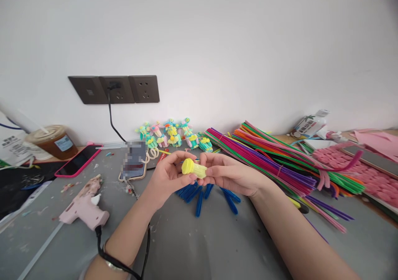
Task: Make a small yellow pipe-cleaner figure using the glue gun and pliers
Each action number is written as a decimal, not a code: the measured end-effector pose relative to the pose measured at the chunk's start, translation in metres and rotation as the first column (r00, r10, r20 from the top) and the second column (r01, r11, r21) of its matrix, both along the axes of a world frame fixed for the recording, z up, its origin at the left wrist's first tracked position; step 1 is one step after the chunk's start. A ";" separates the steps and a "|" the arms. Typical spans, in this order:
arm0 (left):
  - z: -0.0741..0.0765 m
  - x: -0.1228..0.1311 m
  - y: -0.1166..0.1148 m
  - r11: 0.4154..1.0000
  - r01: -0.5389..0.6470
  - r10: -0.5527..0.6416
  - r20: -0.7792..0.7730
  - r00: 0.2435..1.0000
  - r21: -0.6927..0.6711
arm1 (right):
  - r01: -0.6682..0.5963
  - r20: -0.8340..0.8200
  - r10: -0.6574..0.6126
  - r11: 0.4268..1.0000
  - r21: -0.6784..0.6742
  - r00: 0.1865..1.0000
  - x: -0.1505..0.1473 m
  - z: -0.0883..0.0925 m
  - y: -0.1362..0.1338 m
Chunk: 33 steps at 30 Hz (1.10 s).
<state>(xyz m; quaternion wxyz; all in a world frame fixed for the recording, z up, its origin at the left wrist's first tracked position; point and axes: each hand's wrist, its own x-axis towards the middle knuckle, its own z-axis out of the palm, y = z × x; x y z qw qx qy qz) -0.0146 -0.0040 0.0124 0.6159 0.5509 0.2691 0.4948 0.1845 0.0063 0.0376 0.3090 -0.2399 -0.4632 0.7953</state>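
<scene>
Both hands meet above the grey table and hold one small yellow pipe-cleaner piece, coiled into a knob at its left end. My left hand pinches the knob end with curled fingers. My right hand grips the other end between thumb and fingertips. Just below the hands lie several short blue pipe-cleaner pieces on the table.
A pink glue gun lies at the left, its black cord running under my left wrist. Behind stand finished colourful figures, a propped phone, a pink-cased phone and an iced drink cup. Bundles of coloured pipe cleaners fill the right.
</scene>
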 end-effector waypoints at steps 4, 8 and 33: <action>0.000 0.003 0.000 0.998 -0.045 0.046 0.049 0.998 -0.033 | 0.032 -0.017 -0.032 0.999 -0.009 0.999 -0.001 -0.002 0.001; 0.000 0.006 0.000 0.993 -0.093 0.098 0.058 0.994 -0.070 | 0.069 -0.028 -0.069 0.998 0.010 0.997 -0.003 -0.006 0.002; 0.008 0.010 -0.002 0.974 -0.173 0.200 0.197 0.960 -0.146 | 0.239 -0.302 -0.261 0.965 -0.108 0.917 -0.041 -0.023 -0.006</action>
